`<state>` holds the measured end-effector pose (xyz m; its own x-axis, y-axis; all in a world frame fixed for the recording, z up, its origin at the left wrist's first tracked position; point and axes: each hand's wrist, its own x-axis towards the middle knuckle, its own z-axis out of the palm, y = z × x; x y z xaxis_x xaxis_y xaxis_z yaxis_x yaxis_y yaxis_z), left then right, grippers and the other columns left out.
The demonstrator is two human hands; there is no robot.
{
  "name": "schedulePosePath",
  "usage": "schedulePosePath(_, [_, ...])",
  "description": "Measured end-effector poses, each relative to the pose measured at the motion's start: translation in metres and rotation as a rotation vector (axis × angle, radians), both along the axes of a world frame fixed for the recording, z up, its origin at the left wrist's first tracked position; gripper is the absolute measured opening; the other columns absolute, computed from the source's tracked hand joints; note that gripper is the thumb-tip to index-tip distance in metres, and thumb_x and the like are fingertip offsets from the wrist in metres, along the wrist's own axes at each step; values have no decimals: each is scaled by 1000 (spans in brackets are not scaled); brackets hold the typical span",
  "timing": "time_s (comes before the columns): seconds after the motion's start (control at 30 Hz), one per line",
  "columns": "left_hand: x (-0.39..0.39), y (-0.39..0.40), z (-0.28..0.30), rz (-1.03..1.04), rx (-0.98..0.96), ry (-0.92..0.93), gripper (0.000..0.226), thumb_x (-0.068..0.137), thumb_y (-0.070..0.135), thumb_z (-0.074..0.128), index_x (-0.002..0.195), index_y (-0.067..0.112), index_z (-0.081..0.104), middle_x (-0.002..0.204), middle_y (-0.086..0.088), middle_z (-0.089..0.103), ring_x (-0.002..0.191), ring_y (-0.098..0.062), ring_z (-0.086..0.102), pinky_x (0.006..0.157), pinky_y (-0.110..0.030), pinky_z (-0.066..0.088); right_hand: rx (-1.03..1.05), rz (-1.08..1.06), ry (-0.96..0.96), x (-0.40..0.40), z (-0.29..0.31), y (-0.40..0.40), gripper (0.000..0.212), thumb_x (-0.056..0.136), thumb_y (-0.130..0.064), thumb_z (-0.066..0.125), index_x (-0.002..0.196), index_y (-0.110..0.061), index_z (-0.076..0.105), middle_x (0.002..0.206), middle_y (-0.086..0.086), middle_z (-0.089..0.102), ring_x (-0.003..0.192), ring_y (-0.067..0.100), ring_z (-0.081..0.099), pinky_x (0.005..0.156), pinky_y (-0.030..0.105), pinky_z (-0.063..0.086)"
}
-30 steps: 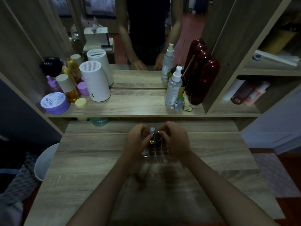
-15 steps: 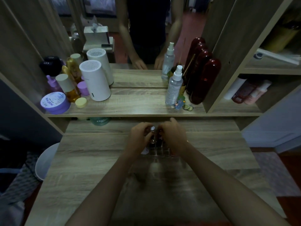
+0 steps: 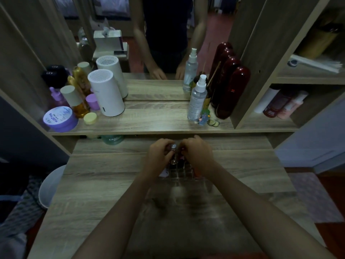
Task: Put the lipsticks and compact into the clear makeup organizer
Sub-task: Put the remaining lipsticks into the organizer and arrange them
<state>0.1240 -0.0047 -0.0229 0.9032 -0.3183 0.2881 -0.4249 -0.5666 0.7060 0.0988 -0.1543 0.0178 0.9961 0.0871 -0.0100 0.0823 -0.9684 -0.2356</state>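
Note:
The clear makeup organizer point(image 3: 180, 173) stands in the middle of the wooden desk, its gridded front cells showing between my wrists. Several lipsticks point(image 3: 174, 146) stand upright in its back cells, one with a shiny silver cap. My left hand point(image 3: 158, 157) curls against the organizer's left side, fingertips at the silver-capped lipstick. My right hand point(image 3: 197, 154) curls over the right side, fingertips touching the tubes in the middle. Both hands hide most of the organizer. I cannot pick out the compact.
The shelf point(image 3: 149, 126) above the desk carries a white cylindrical device point(image 3: 106, 93), a purple jar point(image 3: 59, 119), amber bottles, a spray bottle point(image 3: 197, 98) and dark red bottles point(image 3: 233, 92). A mirror stands behind. A white bin point(image 3: 50, 186) sits left of the desk.
Both hands and the organizer between them have shifted a little farther from me, toward the shelf. The fingers stay closed around the lipstick tops.

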Motion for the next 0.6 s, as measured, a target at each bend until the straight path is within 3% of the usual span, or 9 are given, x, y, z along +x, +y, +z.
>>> schedulePosePath(0.27, [-1, 2, 1, 17, -16, 34, 27, 78, 7, 69, 105, 7, 64, 98, -12, 68, 88, -20, 65, 78, -32, 56, -23, -15, 29, 2, 7, -16, 27, 87, -25, 60, 113, -18, 62, 110, 7, 64, 105, 26, 57, 81, 38, 47])
schedulePosePath(0.4, [-4, 2, -1, 16, 2, 61, 31, 77, 5, 70, 107, 7, 63, 100, -12, 67, 88, -15, 61, 76, -18, 49, -49, -70, 123, 2, 9, -23, 20, 84, -21, 64, 104, -18, 66, 102, 9, 67, 95, 29, 65, 69, 34, 46])
schedulePosePath(0.6, [-6, 5, 0, 39, 27, 69, 36, 73, 3, 72, 107, 5, 63, 99, -13, 68, 85, -8, 54, 71, -5, 35, -26, -99, 116, 5, 2, -21, 17, 87, -20, 61, 103, -19, 68, 98, 10, 70, 92, 30, 66, 66, 31, 43])
